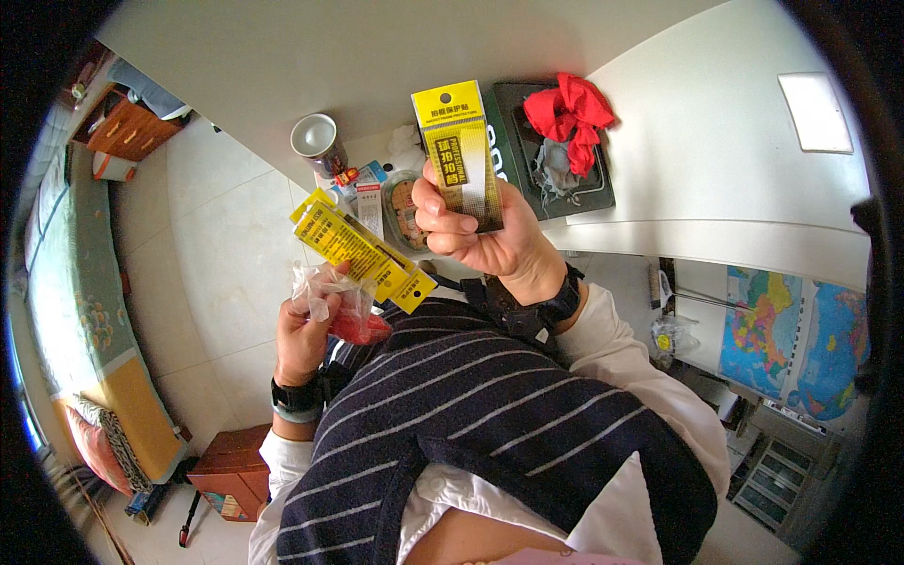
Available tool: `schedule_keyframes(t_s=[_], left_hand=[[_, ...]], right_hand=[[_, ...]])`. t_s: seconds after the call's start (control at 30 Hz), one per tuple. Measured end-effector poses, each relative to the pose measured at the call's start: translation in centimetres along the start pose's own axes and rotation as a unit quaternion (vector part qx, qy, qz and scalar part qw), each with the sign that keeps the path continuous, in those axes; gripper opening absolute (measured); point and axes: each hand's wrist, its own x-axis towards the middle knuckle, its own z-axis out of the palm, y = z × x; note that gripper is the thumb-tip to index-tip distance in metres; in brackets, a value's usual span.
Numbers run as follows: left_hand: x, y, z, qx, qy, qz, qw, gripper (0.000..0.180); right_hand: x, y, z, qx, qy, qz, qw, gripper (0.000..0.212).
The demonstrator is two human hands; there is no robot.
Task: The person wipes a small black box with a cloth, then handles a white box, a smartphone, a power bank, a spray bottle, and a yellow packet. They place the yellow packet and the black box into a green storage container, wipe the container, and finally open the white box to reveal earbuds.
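Observation:
Upright in my right hand [485, 226] is a flat yellow-and-black packet [461, 155] with a hanging hole at its top, the thumb and fingers wrapped round its lower part. My left hand [309, 325], lower and to the left, grips a crumpled clear plastic bag [331, 287]. Against that bag lie several similar yellow packets [358, 247], slanting down to the right; their exact hold is partly hidden. Something red [363, 328] shows at the bag's lower end. Behind the hands, a clear container [403, 209] and a small white box [368, 209] stand on the table.
A dark cup [316, 141] stands at the table's left edge, near crumpled white tissue [407, 146]. At the back right, a black tray [595, 193] holds a red cloth [573, 113] and grey crumpled material [556, 169]. A wooden box [234, 471] stands on the floor to the left.

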Motion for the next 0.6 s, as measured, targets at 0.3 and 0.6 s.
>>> schedule_keyframes(t_s=[0.3, 0.6], left_hand=[[-0.1, 0.3, 0.3, 0.016, 0.012, 0.003, 1.000, 0.023], [-0.2, 0.8, 0.3, 0.016, -0.005, -0.003, 1.000, 0.019]], right_hand=[[0.4, 1.8, 0.1, -0.352, 0.205, -0.126, 0.905, 0.019], [0.2, 3.5, 1.1, -0.831, 0.155, -0.201, 0.495, 0.015]])
